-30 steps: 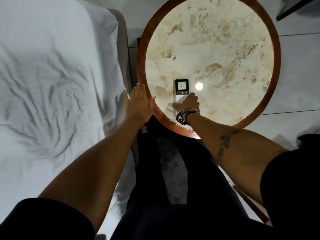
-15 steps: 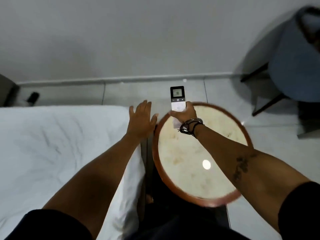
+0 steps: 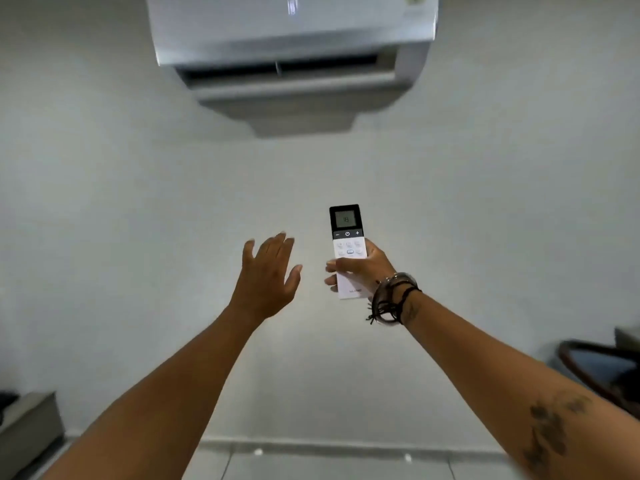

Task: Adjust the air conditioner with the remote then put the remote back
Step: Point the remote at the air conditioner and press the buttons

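Plain grey wall is backing the air conditioner point(image 3: 294, 46), mounted high above the fingers. Right hand point(image 3: 363, 268) is gripping the remote point(image 3: 348, 249) low — buttons staying reachable beyond its fingertips — while left hand point(image 3: 268, 275) is hanging splayed, empty.

A plain pale wall point(image 3: 485, 209) is filling the view behind both hands, meeting a light tiled floor point(image 3: 311, 465) below them, while a grey upholstered edge point(image 3: 31, 424) is showing lower left and a dark-rimmed chair point(image 3: 595, 368) lower right.
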